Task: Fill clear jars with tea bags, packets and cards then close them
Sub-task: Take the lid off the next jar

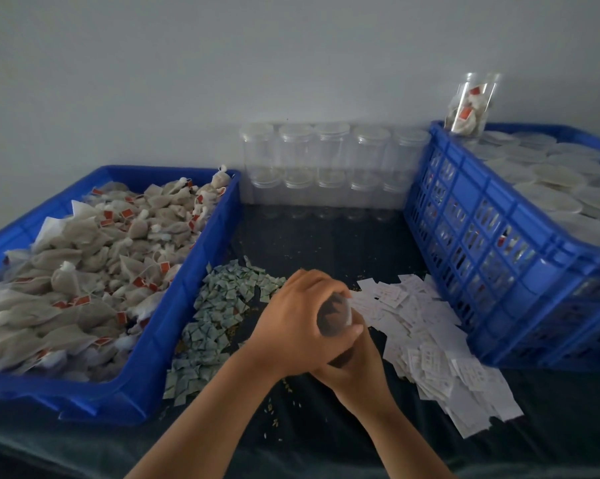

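Jar (pixel 335 314): held above the table (pixel 326 243) at centre front, between the packets (pixel 219 312) and the cards (pixel 426 337); only a strip of clear wall with dark contents is seen.
Long axis: set near-to-far, the far end raised and leaning slightly right – which end bears the lid cannot be told.
Left hand (pixel 291 319): curled over the jar's upper part from the left, the fingers wrapped round it.
Right hand (pixel 359 364): clasped round the lower part from beneath, thumb laid on the wall.
Tea bags (pixel 84 264): heaped in the tray (pixel 146 385) at left.
Empty jars (pixel 331 157): stacked in two rows against the wall.
Crate (pixel 481 236): at right – packed with lidded jars, with a filled jar (pixel 469 105) upright at its far corner.
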`<state>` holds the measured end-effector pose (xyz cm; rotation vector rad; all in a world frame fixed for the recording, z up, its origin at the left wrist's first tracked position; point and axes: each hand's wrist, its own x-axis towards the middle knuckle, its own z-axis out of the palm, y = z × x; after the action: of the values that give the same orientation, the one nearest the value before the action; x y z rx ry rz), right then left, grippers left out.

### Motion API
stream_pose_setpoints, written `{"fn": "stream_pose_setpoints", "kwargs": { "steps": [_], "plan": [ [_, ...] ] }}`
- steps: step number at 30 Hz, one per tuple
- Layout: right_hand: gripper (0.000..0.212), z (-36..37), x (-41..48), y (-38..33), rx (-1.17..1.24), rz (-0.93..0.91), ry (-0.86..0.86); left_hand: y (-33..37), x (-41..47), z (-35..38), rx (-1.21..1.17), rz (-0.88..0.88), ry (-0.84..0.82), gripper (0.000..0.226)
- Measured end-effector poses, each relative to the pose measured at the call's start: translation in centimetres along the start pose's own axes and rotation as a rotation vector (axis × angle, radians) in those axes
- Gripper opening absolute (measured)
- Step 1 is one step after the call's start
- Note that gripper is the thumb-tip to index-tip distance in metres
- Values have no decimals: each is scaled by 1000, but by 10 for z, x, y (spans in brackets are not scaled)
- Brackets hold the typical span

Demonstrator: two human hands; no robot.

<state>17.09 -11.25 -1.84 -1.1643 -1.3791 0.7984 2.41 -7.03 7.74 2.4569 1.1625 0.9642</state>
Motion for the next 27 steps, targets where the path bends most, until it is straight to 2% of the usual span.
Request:
{"fn": "stream_pose_setpoints", "kwargs": {
  "steps": [3,6,8,10,11,12,14,16,18,20,22,25,27],
  "plan": [
    [74,3,2,-1,-167,-16,56,7,-4,11,42,-222,114,44],
    [75,5,2,-5,-266,-41,102,16,-3,11,259,-412,67,65],
    [77,6,2,-5,-269,-16,85,22,1,1,359,-455,-73,93],
    [79,6,2,-4,-256,23,88,24,6,-16,414,-466,-304,129],
    [80,5,2,-4,-242,42,97,23,7,-26,421,-492,-405,139],
    [81,5,2,-4,-230,51,105,20,6,-34,404,-532,-449,140],
    [84,4,2,-8,-214,55,98,15,4,-48,419,-532,-453,126],
    [86,4,1,-11,-187,46,54,10,3,-56,423,-369,-467,107],
    [87,4,0,-11,-116,43,-18,7,4,-60,222,-201,-556,101],
    [86,4,0,-9,-81,30,-65,7,4,-61,128,-100,-613,97],
    [88,4,0,-9,-98,13,-68,4,2,-53,155,-78,-480,80],
    [91,5,-2,-8,-152,-22,-64,13,3,-43,228,-186,-138,47],
    [93,6,-3,-6,-211,-81,-49,14,6,-43,255,-253,52,47]
  ]
}}
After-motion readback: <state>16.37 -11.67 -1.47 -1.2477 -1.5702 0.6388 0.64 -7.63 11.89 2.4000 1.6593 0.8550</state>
